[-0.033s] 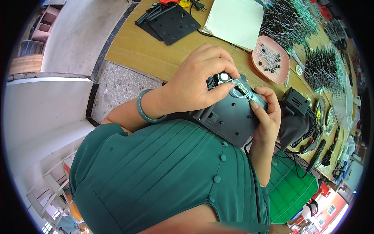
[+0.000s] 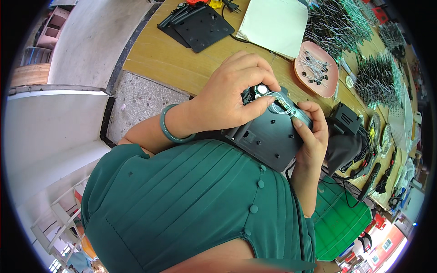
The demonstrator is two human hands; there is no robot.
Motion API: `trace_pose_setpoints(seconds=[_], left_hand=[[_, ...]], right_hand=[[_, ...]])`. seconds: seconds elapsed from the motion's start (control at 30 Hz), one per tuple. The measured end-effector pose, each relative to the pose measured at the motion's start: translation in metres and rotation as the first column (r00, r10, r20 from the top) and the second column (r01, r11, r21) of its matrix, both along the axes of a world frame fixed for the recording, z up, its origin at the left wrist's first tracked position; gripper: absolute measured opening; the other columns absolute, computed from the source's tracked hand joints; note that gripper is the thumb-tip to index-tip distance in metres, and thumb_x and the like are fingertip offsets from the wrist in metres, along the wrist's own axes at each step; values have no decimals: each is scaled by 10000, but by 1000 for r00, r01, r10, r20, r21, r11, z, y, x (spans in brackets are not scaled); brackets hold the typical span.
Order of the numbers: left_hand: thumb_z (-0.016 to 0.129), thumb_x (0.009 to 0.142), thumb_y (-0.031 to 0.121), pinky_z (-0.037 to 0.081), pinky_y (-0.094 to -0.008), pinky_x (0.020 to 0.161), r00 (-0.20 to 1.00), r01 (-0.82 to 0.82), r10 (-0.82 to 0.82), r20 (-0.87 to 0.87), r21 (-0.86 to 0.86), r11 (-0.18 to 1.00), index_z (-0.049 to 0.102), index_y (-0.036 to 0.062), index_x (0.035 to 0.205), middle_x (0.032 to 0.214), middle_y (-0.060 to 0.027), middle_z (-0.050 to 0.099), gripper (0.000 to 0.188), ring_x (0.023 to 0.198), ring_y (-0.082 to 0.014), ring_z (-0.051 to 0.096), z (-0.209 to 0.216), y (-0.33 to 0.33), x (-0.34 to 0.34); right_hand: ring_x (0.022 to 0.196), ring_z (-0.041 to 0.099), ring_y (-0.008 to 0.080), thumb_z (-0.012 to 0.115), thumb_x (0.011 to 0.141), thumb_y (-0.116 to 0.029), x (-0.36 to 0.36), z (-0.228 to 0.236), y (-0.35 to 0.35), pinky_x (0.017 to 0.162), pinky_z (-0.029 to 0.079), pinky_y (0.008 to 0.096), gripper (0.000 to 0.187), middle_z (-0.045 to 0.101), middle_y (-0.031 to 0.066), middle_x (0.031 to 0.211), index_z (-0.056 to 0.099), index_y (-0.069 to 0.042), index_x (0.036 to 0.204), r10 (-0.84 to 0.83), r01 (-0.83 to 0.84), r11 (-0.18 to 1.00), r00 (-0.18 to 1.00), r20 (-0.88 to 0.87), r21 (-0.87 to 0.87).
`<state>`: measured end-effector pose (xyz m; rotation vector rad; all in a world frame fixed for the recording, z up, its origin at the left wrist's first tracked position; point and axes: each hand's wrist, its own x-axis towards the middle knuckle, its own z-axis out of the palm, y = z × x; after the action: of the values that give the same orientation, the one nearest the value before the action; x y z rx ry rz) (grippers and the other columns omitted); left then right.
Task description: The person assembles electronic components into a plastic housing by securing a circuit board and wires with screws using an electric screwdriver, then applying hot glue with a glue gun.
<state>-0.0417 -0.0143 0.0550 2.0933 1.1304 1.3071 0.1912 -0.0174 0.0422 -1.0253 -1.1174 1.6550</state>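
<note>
A black plastic panel (image 2: pixel 268 136) with short pegs on its face is tilted against my front, above the table's near edge. My left hand (image 2: pixel 230 91) is closed at its far left corner, thumb and forefinger pinching thin white wires (image 2: pixel 276 108) that loop there. Between those fingers shows a round part with a white centre (image 2: pixel 261 89). Gripping the panel's right edge is my right hand (image 2: pixel 314 134), its thumb pressed on the face near the wire ends and a small circuit board (image 2: pixel 284 106). The left hand's other fingers partly hide the corner.
More black panels (image 2: pixel 205 27) lie on the wooden table (image 2: pixel 159 50) at the far left, beside white paper (image 2: pixel 273 27). A pink plate (image 2: pixel 328 86) carries small wired parts. Wire bundles (image 2: pixel 337 22), a black adapter (image 2: pixel 344 119) and cables are at right; a green crate (image 2: pixel 341 218) stands below.
</note>
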Motion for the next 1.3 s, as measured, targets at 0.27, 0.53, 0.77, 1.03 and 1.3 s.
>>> trace_pose_setpoints(seconds=[0.27, 0.53, 0.77, 1.03, 1.3], left_hand=[[686, 753, 51, 455, -341, 846, 1000, -3, 3, 12, 22, 1000, 642, 41, 958, 1013, -101, 615, 209, 955, -257, 575, -5, 3, 0], [677, 780, 44, 465, -339, 906, 992, 26, -14, 124, -97, 995, 588, 33, 1127, 1134, -114, 594, 358, 1063, -251, 579, -7, 1, 2], [690, 772, 42, 463, -345, 918, 991, 56, -41, 125, -122, 991, 572, 27, 1150, 1153, -119, 585, 397, 1080, -255, 580, -10, 3, 2], [729, 740, 29, 481, -323, 846, 983, 104, -94, 158, -57, 993, 659, 88, 991, 1158, -111, 565, 267, 1015, -238, 580, -8, 1, 5], [742, 700, -20, 487, -287, 740, 965, 136, -132, 226, -2, 991, 708, 105, 776, 1143, -93, 570, 150, 949, -200, 591, -12, 2, 5]], right_hand=[[979, 563, 108, 646, 820, 46, -2, -6, -2, 886, 428, 232, 323, 610, 72, 1073, 546, 1, 1124, -33, 27, 991, 999, 41, 129], [1010, 563, 115, 647, 825, 48, -2, -8, 0, 911, 425, 245, 312, 607, 68, 1094, 546, 0, 1115, -54, 37, 981, 995, 83, 192], [1030, 569, 126, 656, 826, 46, -5, -7, -2, 917, 430, 255, 298, 608, 67, 1099, 553, 2, 1101, -95, 26, 947, 975, 202, 319], [1003, 595, 152, 662, 816, 71, -5, -6, -7, 899, 454, 259, 286, 609, 93, 1071, 564, 17, 1080, -214, -25, 815, 915, 341, 578], [1000, 598, 154, 662, 825, 68, -6, -6, -8, 895, 457, 258, 280, 608, 97, 1079, 560, 20, 1081, -191, -17, 823, 933, 305, 568]])
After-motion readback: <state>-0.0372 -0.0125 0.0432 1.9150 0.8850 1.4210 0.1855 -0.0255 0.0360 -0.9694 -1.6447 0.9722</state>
